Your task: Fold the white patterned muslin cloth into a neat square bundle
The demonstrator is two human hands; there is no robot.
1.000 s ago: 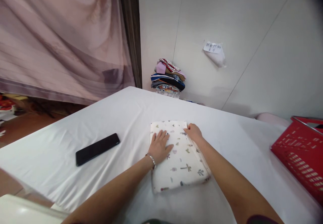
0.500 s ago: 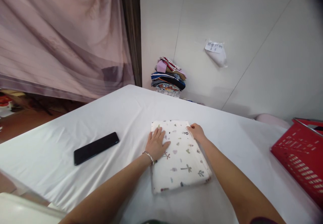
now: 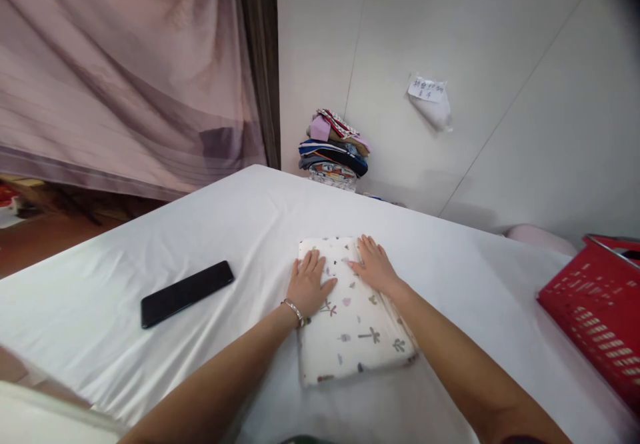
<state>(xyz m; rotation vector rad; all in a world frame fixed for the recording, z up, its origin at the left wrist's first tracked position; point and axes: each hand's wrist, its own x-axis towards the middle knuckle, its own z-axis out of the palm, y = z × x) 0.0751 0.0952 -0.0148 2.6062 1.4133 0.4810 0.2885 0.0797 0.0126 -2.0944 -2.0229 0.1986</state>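
A folded white cloth [image 3: 350,337] printed with small plants and figures lies flat in front of me, in the middle of the head view. My left hand [image 3: 307,284] rests palm down on its left side, fingers spread, a bracelet round the wrist. On the upper right part of the cloth lies my right hand [image 3: 375,265], its fingers stretched out along the edge. Neither hand is closed on anything. Both palms hide part of the print.
The cloth lies on a white-covered table [image 3: 260,217]. A black phone [image 3: 187,294] is to the left. At right stands a red basket [image 3: 595,304]. Beyond the far edge rises a stack of folded fabrics [image 3: 335,154] by the wall, and a pink curtain [image 3: 125,77] hangs at left.
My right hand has let go of the cloth's upper right edge and moved slightly left, now lying flat on top. My left hand stays in place.
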